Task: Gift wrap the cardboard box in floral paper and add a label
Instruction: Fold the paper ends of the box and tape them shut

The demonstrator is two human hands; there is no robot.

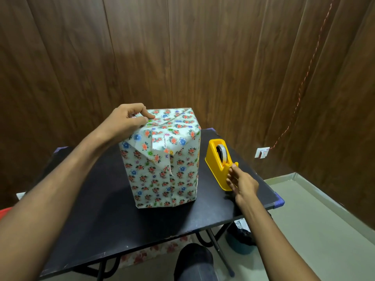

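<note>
hands (129, 118) (240, 182) on box (162, 169), dispenser (220, 161); fingertips hidden

The cardboard box (162, 159) shows none of its own surface, being covered on every visible side by floral paper (178, 179); its far and right faces are turned away. The left hand (125, 120) hides the top left corner of the wrapping, and its fingertips curl out of sight there. Small print on a white strip of paper (164, 143) is too tiny to read. The right hand (242, 184) covers the near end of the yellow tape dispenser (220, 159), so the cutter cannot be seen, nor any tape between the fingers. Beneath the black table (91, 209), a dark teal object (241, 242) and a floral sheet (154, 252) are partly hidden. Both forearms run off the lower edge
</note>
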